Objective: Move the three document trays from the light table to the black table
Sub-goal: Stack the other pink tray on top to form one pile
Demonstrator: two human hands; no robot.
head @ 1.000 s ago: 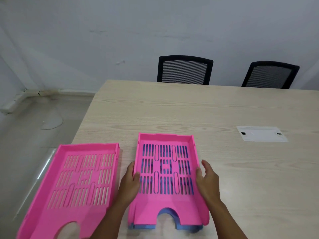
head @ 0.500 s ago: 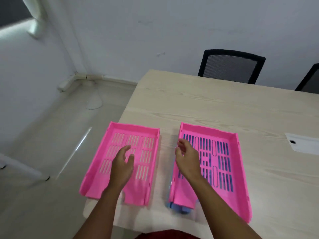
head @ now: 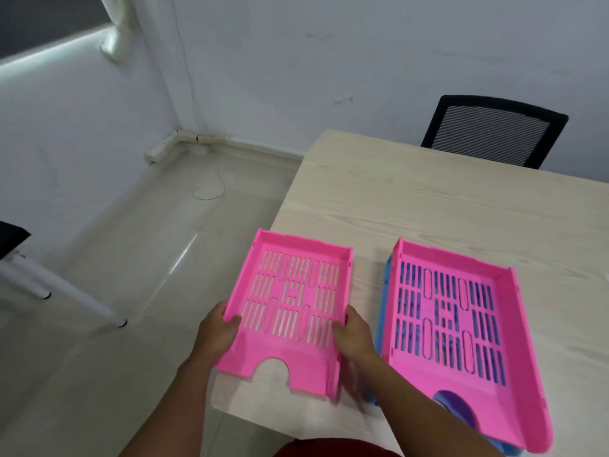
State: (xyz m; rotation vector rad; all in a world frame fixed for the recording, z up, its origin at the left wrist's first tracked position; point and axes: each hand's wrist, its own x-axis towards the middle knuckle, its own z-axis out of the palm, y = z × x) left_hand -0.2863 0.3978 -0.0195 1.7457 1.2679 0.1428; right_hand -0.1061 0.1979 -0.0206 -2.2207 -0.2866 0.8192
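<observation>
A single pink document tray (head: 290,301) sits at the left corner of the light wooden table (head: 428,206), overhanging its left edge. My left hand (head: 219,331) grips its left wall and my right hand (head: 354,336) grips its right wall. To the right a second pink tray (head: 461,321) rests stacked on a blue tray (head: 384,311), of which only the left rim and slits show. A dark table corner (head: 11,237) on white legs appears at the far left edge.
A black mesh chair (head: 494,130) stands behind the light table. Pale tiled floor (head: 131,258) lies between the light table and the dark corner at left. A white cable runs down the wall corner to the floor.
Both hands left the stacked trays and moved left onto the single pink tray, now gripping its two side walls. My view swung left toward the floor.
</observation>
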